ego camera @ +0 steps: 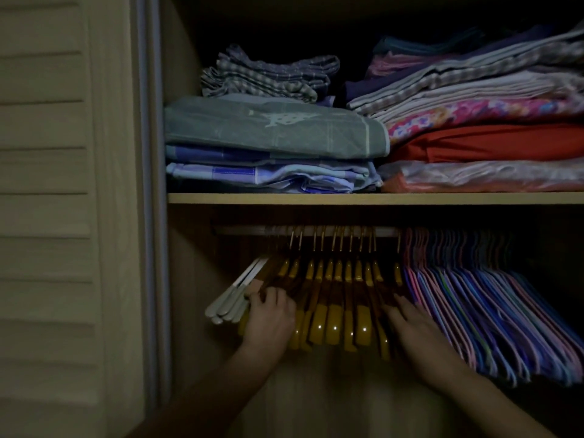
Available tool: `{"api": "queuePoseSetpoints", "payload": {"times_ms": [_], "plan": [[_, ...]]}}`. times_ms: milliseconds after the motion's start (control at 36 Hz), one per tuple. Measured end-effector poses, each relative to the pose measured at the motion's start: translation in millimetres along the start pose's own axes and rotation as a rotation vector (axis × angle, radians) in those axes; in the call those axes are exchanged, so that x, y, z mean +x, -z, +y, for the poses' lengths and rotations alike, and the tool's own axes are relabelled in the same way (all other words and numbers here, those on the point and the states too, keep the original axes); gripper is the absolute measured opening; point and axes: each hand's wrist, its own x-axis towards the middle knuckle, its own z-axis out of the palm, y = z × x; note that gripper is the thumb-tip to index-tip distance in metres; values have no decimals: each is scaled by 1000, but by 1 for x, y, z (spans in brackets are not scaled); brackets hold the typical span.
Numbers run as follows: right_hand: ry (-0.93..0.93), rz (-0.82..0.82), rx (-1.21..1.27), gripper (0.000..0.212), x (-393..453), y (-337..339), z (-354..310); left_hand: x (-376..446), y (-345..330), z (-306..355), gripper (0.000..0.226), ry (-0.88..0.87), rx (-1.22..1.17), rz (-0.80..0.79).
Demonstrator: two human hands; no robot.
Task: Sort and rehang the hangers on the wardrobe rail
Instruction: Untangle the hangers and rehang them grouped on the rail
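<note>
My left hand [268, 314] curls its fingers onto the left edge of the yellow wooden hangers [335, 324] on the rail [246, 230] and my right hand [414, 327] lies flat-fingered against their right side (beside the thin coloured hangers [493, 317]), bracketing them as one group

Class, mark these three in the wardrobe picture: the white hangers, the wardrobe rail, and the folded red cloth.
white hangers [232, 300]: head view, on their lower arms left of the left hand.
wardrobe rail [243, 230]: head view, on its bare left stretch.
folded red cloth [493, 143]: head view, on its front fold.
</note>
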Motion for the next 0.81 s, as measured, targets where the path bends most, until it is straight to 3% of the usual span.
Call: {"api": "queuePoseSetpoints", "payload": {"times_ms": [194,583,694,750,806], "plan": [[24,-15,38,75,13,-10,-22,-1,-5,-17,65,119,5,29],[166,42,71,78,26,-14,-79,-22,-4,-42,45,200,-16,-6],[103,41,116,86,23,-12,-87,-22,-1,-48,44,247,-293,129],[59,-3,210,92,23,-12,-94,-19,1,-44,42,272,-659,174],[50,-12,293,92,24,-13,-99,-12,7,-37,38,334,-1050,116]]}}
